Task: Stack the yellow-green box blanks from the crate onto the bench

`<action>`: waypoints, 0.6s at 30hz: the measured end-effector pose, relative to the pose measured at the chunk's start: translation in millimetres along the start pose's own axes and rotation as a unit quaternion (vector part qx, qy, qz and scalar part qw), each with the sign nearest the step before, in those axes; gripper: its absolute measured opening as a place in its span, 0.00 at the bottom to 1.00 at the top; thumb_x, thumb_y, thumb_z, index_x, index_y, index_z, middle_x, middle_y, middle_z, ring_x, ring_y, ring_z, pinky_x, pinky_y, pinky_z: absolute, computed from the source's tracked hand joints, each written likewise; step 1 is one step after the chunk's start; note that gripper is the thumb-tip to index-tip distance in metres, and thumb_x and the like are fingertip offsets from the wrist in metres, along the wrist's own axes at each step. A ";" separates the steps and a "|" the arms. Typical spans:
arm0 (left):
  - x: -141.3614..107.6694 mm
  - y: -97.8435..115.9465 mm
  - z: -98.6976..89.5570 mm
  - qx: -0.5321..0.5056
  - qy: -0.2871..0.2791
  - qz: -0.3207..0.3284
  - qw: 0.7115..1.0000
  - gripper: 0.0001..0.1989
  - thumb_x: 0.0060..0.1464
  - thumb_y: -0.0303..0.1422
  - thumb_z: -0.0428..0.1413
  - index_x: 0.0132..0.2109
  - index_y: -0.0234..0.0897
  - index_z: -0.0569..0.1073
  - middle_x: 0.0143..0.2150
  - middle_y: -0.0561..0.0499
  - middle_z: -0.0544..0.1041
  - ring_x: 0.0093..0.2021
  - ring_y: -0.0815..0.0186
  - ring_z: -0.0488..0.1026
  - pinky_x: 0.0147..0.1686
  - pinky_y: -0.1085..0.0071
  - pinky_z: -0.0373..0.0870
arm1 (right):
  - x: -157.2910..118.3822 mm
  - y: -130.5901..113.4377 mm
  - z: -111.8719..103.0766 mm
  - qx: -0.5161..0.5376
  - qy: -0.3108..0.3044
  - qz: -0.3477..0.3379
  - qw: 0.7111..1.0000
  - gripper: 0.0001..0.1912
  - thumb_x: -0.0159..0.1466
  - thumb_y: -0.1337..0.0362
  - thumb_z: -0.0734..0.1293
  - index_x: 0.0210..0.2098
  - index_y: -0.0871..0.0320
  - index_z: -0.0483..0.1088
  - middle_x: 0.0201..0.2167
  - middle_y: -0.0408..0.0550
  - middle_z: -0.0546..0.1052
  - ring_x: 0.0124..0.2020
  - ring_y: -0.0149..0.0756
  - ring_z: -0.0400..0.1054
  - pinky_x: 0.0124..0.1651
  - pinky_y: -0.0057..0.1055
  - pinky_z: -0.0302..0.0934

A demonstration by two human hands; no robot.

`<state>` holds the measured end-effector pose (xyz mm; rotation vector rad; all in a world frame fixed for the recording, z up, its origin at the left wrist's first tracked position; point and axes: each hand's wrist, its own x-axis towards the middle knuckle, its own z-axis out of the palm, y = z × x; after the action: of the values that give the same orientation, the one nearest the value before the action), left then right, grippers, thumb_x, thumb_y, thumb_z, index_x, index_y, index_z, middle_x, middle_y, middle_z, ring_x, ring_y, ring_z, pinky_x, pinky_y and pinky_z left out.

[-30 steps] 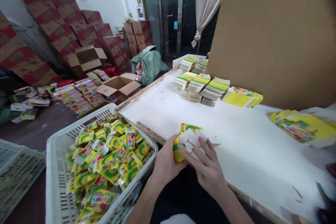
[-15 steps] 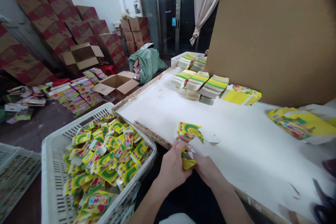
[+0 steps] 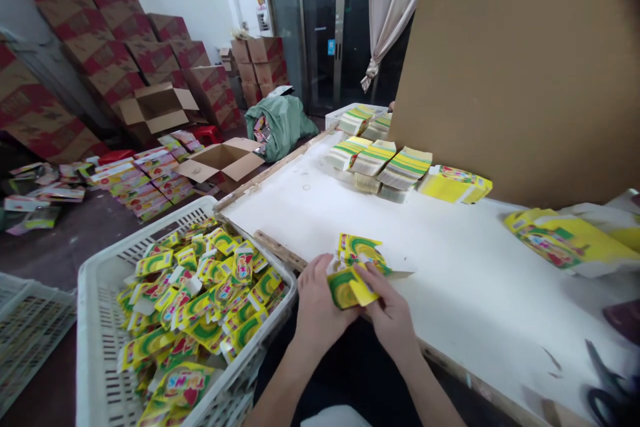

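Observation:
Between both hands is a small yellow-and-green carton, over the near edge of the table. My left hand is closed round its left side. My right hand grips the right end, with the thumb and fingers at a yellow flap. Just behind it on the white tabletop lies another flat yellow-and-green carton, partly covered by the held one. To my left, a white plastic basket contains many small yellow cartons lying in a jumble.
Stacks of flat cartons stand at the table's far side, before a large cardboard sheet. Larger yellow packaging lies at right, scissors near the right front corner. An open cardboard box and a green sack are on the floor.
The held carton has turned so its printed green-and-yellow face shows, where a white flap stood up before. My right hand has shifted its fingers onto the carton's right end.

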<state>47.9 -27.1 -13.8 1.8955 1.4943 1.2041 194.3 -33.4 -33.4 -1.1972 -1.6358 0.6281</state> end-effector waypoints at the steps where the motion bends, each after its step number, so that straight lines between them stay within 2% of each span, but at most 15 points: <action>1: 0.5 2.0 -2.3 -0.034 0.016 -0.032 0.999 0.38 0.34 0.33 0.63 0.53 0.37 0.57 0.52 0.41 0.63 0.54 0.50 0.59 0.53 0.50 0.54 | 1.2 1.3 -0.3 0.014 0.018 0.017 1.000 0.23 0.59 0.71 0.58 0.53 0.52 0.63 0.54 0.50 0.66 0.58 0.42 0.54 0.56 0.45 0.54; 3: 2.5 5.5 -6.5 -0.169 0.016 -0.087 0.982 0.33 0.37 0.34 0.62 0.52 0.38 0.59 0.52 0.43 0.64 0.52 0.53 0.62 0.52 0.54 0.58 | 2.4 0.8 0.2 0.029 0.017 0.021 0.999 0.24 0.59 0.69 0.59 0.55 0.52 0.60 0.55 0.50 0.65 0.59 0.43 0.51 0.56 0.46 0.53; 4: 4.0 6.8 -7.8 -0.258 0.018 -0.107 0.960 0.29 0.41 0.35 0.60 0.51 0.39 0.60 0.52 0.43 0.64 0.51 0.55 0.64 0.50 0.57 0.61 | 2.5 -0.6 1.0 0.026 0.007 0.009 1.000 0.23 0.59 0.68 0.60 0.54 0.52 0.61 0.56 0.51 0.63 0.59 0.44 0.51 0.55 0.46 0.54; 5: 5.8 7.7 -8.3 -0.344 0.031 -0.126 0.930 0.25 0.45 0.36 0.57 0.51 0.40 0.61 0.53 0.44 0.64 0.51 0.57 0.65 0.48 0.59 0.64 | 2.3 -2.5 1.6 0.016 -0.003 -0.007 1.000 0.22 0.58 0.67 0.61 0.53 0.52 0.62 0.57 0.52 0.62 0.59 0.45 0.51 0.54 0.45 0.56; 7: 10.1 8.1 -7.4 -0.474 0.096 -0.170 0.859 0.19 0.51 0.38 0.52 0.50 0.42 0.62 0.52 0.45 0.65 0.49 0.58 0.67 0.45 0.61 0.67 | 2.3 -6.2 1.4 -0.009 -0.019 -0.040 0.999 0.19 0.58 0.66 0.62 0.49 0.53 0.67 0.56 0.53 0.63 0.58 0.45 0.54 0.52 0.42 0.59; 9: 14.7 7.7 -4.5 -0.542 0.160 -0.214 0.797 0.15 0.52 0.39 0.51 0.47 0.42 0.64 0.47 0.48 0.68 0.45 0.60 0.71 0.42 0.62 0.68 | 3.5 -8.7 -1.2 -0.029 -0.046 -0.070 0.996 0.16 0.58 0.65 0.62 0.46 0.54 0.70 0.55 0.54 0.65 0.56 0.45 0.57 0.51 0.39 0.60; 11: 17.9 8.3 -0.2 -0.569 0.194 -0.231 0.765 0.11 0.51 0.39 0.53 0.41 0.41 0.67 0.39 0.52 0.71 0.39 0.63 0.73 0.41 0.63 0.69 | 5.4 -9.6 -3.8 -0.041 -0.082 -0.084 0.992 0.15 0.58 0.64 0.63 0.45 0.54 0.71 0.54 0.54 0.65 0.56 0.45 0.58 0.51 0.37 0.61; 13: 18.6 10.8 4.7 -0.580 0.192 -0.223 0.760 0.08 0.50 0.37 0.54 0.37 0.39 0.67 0.34 0.54 0.71 0.37 0.65 0.73 0.40 0.64 0.69 | 6.8 -9.6 -2.2 -0.032 -0.085 -0.064 0.994 0.13 0.57 0.64 0.64 0.42 0.54 0.72 0.52 0.54 0.68 0.55 0.45 0.59 0.49 0.37 0.62; 15: 17.6 13.9 7.5 -0.571 0.181 -0.208 0.773 0.06 0.50 0.34 0.54 0.35 0.39 0.66 0.34 0.54 0.70 0.39 0.65 0.72 0.39 0.66 0.69 | 7.3 -9.6 5.1 0.015 -0.052 -0.012 0.998 0.13 0.57 0.64 0.63 0.42 0.55 0.70 0.48 0.54 0.71 0.53 0.45 0.62 0.46 0.36 0.64; 17: 16.9 13.4 3.4 -0.529 0.177 -0.193 0.807 0.06 0.50 0.34 0.54 0.36 0.39 0.66 0.34 0.53 0.70 0.39 0.65 0.71 0.38 0.67 0.69 | 8.5 -9.3 13.9 0.078 -0.036 0.036 0.996 0.18 0.57 0.65 0.63 0.48 0.55 0.64 0.45 0.53 0.72 0.48 0.42 0.67 0.43 0.35 0.66; 18: 17.3 10.5 -2.8 -0.489 0.181 -0.183 0.833 0.06 0.50 0.34 0.53 0.36 0.38 0.66 0.34 0.53 0.70 0.38 0.65 0.71 0.38 0.67 0.69 | 10.1 -8.4 16.6 0.094 -0.040 0.048 0.994 0.23 0.56 0.65 0.64 0.51 0.55 0.60 0.46 0.53 0.71 0.46 0.41 0.68 0.43 0.35 0.66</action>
<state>51.9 -14.8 2.0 0.6909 0.9738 1.7195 175.4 -25.2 -28.8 -1.1290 -1.5536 0.8815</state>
